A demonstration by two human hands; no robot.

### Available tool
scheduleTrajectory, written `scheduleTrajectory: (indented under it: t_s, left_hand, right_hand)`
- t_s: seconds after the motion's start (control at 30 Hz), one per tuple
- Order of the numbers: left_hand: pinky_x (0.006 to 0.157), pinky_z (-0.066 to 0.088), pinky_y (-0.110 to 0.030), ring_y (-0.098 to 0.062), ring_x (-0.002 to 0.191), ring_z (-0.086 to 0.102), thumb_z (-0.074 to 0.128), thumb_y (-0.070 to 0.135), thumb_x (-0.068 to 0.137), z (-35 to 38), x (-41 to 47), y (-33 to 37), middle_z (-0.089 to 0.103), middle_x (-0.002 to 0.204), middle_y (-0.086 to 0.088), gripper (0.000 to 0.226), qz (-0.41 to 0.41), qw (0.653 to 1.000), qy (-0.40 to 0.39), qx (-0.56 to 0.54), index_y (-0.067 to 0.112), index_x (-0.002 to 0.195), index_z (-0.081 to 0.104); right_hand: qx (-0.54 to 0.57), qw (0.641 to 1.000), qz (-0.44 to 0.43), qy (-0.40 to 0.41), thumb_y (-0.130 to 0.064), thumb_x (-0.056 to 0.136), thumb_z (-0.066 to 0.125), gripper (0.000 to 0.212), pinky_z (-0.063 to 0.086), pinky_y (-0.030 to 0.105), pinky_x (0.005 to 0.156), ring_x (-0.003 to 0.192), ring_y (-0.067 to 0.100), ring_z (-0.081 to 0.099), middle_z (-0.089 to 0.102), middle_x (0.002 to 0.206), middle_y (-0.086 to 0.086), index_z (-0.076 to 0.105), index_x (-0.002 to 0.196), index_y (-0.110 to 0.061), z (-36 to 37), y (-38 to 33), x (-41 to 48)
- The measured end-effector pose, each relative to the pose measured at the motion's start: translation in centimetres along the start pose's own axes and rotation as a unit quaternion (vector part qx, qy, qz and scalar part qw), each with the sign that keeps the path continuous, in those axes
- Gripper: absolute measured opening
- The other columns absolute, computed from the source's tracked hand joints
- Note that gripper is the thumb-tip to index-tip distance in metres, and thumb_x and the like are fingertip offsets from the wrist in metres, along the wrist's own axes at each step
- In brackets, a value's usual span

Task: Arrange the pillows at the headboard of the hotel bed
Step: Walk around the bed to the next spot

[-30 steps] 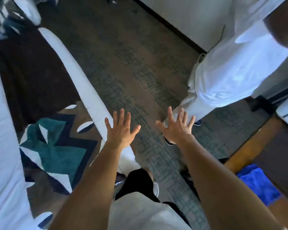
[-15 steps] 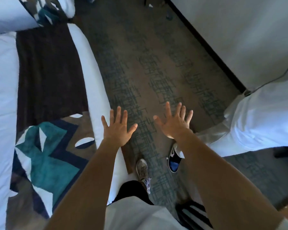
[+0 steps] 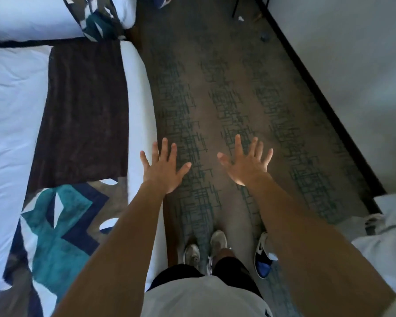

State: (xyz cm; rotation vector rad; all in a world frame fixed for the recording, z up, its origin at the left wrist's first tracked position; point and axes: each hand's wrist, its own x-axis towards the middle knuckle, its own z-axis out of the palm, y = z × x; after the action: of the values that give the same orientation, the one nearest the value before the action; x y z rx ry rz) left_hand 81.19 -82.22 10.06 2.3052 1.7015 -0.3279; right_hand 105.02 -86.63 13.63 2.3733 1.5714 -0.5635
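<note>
Both my arms stretch forward over the carpet beside the bed. My left hand (image 3: pixel 164 168) is spread flat with straight fingers, just past the white mattress edge (image 3: pixel 140 99), holding nothing. My right hand (image 3: pixel 247 164) is also spread wide and empty, above the patterned carpet. At the top left lie a white pillow (image 3: pixel 30 18) and a teal-patterned cushion (image 3: pixel 96 21) near the head of the bed. The bed carries a white duvet (image 3: pixel 9 110), a dark brown runner (image 3: pixel 82 110) and a teal, navy and white patterned throw (image 3: pixel 55 225).
A second person in white clothes (image 3: pixel 389 243) stands at the right edge, one blue-and-white shoe (image 3: pixel 264 255) near my feet (image 3: pixel 205 248). A white wall with dark baseboard (image 3: pixel 318 88) bounds the carpeted aisle (image 3: pixel 226 88). Small litter lies on the floor at the top.
The view has swung toward the head of the bed; the pillows came into sight at the top left. The other person slid to the right edge. Both hands stay spread and empty.
</note>
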Motion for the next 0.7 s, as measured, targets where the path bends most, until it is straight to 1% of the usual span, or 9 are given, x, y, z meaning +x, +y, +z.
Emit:
scheduleTrajectory:
  t_s: [0.1, 0.23, 0.4, 0.6, 0.7]
  left_hand:
    - [0.120, -0.005, -0.066, -0.034, 0.154, -0.018, 0.003, 0.077, 0.091, -1.1, 3.1, 0.1, -0.021, 0.168, -0.005, 0.088, -0.015, 1.000, -0.002, -0.005, 0.025, 0.161, -0.011]
    - [0.120, -0.005, -0.066, -0.034, 0.153, -0.020, 0.001, 0.078, 0.089, -2.4, 7.7, 0.2, -0.022, 0.168, -0.005, 0.089, -0.038, 0.999, -0.001, -0.010, 0.025, 0.160, -0.012]
    - [0.119, -0.008, -0.066, -0.034, 0.153, -0.020, 0.003, 0.079, 0.090, -4.7, 14.3, 0.9, -0.022, 0.168, -0.004, 0.089, -0.069, 0.997, -0.004, -0.018, 0.026, 0.160, -0.011]
    - [0.119, -0.012, -0.066, -0.034, 0.153, -0.021, 0.007, 0.080, 0.092, -7.7, 22.0, 2.2, -0.024, 0.167, -0.003, 0.089, -0.106, 0.993, 0.007, -0.044, 0.027, 0.161, -0.011]
    - [0.119, -0.011, -0.066, -0.034, 0.152, -0.022, 0.008, 0.080, 0.092, -9.1, 24.9, 2.5, -0.025, 0.166, -0.003, 0.089, -0.114, 0.992, 0.007, -0.050, 0.028, 0.161, -0.011]
  right_hand:
    - [-0.007, 1.000, -0.015, -0.004, -0.084, 0.088, 0.004, 0.092, -0.016, 0.065, 0.117, 0.153, 0.041, -0.017, -0.021, 0.164, 0.024, -0.023, 0.157, -0.030, -1.3, -0.5, 3.6]
    - [-0.014, 0.999, -0.038, -0.003, -0.086, 0.087, 0.003, 0.093, -0.015, 0.066, 0.117, 0.152, 0.041, -0.018, -0.023, 0.164, 0.023, -0.024, 0.157, -0.031, -3.2, -1.3, 9.3]
    - [-0.021, 0.997, -0.069, -0.005, -0.086, 0.087, 0.003, 0.093, -0.017, 0.065, 0.116, 0.152, 0.041, -0.019, -0.023, 0.164, 0.023, -0.024, 0.156, -0.031, -7.1, -1.8, 17.0]
    - [-0.031, 0.994, -0.104, -0.001, -0.087, 0.085, 0.003, 0.094, -0.014, 0.067, 0.117, 0.153, 0.042, -0.015, -0.021, 0.164, 0.024, -0.023, 0.157, -0.031, -11.6, -2.6, 25.9]
    - [-0.041, 0.993, -0.114, -0.002, -0.087, 0.084, 0.001, 0.094, -0.014, 0.067, 0.116, 0.153, 0.042, -0.015, -0.019, 0.164, 0.025, -0.023, 0.157, -0.032, -13.4, -3.4, 29.4]
